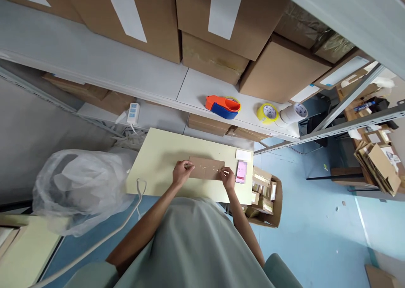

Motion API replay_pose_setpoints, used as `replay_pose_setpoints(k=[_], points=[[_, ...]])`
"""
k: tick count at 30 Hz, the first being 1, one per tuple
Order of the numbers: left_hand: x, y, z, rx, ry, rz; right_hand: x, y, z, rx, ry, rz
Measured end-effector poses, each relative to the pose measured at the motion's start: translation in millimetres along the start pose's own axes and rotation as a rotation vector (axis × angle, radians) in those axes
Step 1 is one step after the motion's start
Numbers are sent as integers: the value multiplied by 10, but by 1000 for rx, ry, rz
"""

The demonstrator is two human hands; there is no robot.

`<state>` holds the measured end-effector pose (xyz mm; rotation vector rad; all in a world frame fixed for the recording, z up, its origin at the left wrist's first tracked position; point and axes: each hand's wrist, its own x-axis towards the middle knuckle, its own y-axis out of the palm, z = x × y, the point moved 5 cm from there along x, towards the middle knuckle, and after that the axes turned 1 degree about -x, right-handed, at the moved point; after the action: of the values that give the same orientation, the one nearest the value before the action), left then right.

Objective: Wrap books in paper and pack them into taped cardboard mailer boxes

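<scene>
Soft light; wide lens is stretching edges.
Faint shadow is lying on table (160, 146) beside left hand (182, 173); cardboard (204, 172) is glinting; floor (376, 216) is shining at right.

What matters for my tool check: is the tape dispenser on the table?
No, the orange-and-blue tape dispenser sits on the grey shelf beyond the table.

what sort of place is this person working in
Probably a packing area or small stockroom: large cardboard boxes fill the metal shelving, an orange and blue tape dispenser sits beside rolls of tape, and a carton of small parcels stands by the table.
</scene>
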<state>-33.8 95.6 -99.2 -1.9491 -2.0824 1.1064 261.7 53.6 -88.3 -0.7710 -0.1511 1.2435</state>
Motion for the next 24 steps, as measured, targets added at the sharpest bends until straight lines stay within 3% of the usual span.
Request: replay_pose_setpoints(k=[7,10,13,18,21,24], points=[[33,-21,8,22,53,12,51,41,-15,-20,-87,53],[76,-74,-111,35,144,0,99,-74,172,-100,-167,43],[162,-193,-454,4,287,-25,227,-362,725,-197,-341,-69],[319,-609,-1415,-173,517,-136,590,-902,2203,-294,-750,-304],[307,-912,-1991,-266,643,-206,883,-948,2890,-448,-864,-306],[228,-1151,-2355,-298,679,-236,1175,-793,3233,-643,-808,-226]])
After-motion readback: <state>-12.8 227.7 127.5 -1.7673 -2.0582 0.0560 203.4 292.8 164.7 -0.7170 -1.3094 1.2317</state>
